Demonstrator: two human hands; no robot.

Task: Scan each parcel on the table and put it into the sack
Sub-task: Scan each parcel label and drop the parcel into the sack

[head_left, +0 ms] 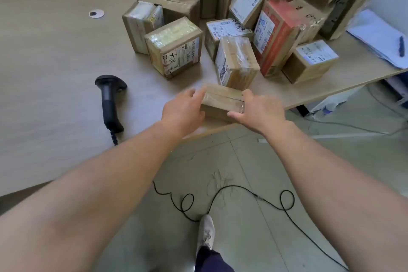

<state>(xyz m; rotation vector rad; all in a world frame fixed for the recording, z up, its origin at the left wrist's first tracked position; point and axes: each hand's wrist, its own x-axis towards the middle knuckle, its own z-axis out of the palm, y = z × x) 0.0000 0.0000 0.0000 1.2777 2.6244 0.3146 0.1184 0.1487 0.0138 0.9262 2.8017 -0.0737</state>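
Your 2 hands grip a small box (223, 101) at the table (55, 73) edge: left hand (183, 110) and right hand (256, 110) fingers curled round its ends; scanner (109, 99) lies apart.

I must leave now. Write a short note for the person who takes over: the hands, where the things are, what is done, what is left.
Left hand and right hand: each grips one end of a small taped parcel at the near table edge.
Scanner: lies on the table, left of the hands, not held.
Parcel pile: many boxes behind the held one.
Sack: not in view.
Done: cannot tell how many are already packed.
Left: scan the held parcel, put it into the sack, then the pile.
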